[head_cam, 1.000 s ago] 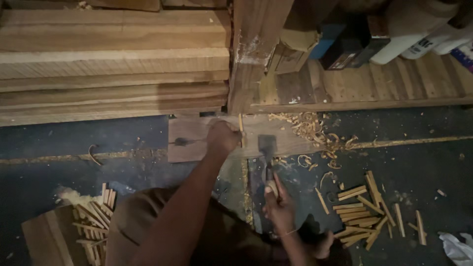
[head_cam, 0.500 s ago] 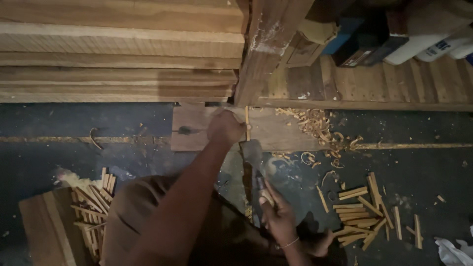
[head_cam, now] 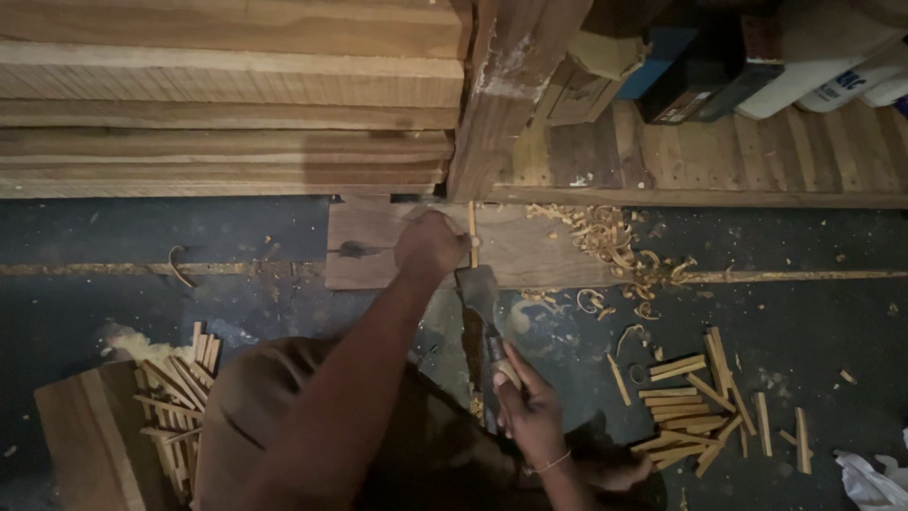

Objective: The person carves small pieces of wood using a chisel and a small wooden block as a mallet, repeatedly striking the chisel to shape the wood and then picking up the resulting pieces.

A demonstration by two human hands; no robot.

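Down has come the hatchet [head_cam: 478, 289], gripped tight in the right hand [head_cam: 528, 416]; left hand [head_cam: 430, 244] fingers pinch the thin stick [head_cam: 472, 225] upright just above its blade.

1. Dim, warm light falls from above; the stacked planks [head_cam: 227, 85] are the brightest area.
2. The dark floor [head_cam: 142, 312] swallows detail, and the lower corners sink into shadow.
3. The picture is soft and grainy, with slight blur on both hands.
4. No glare shows anywhere.
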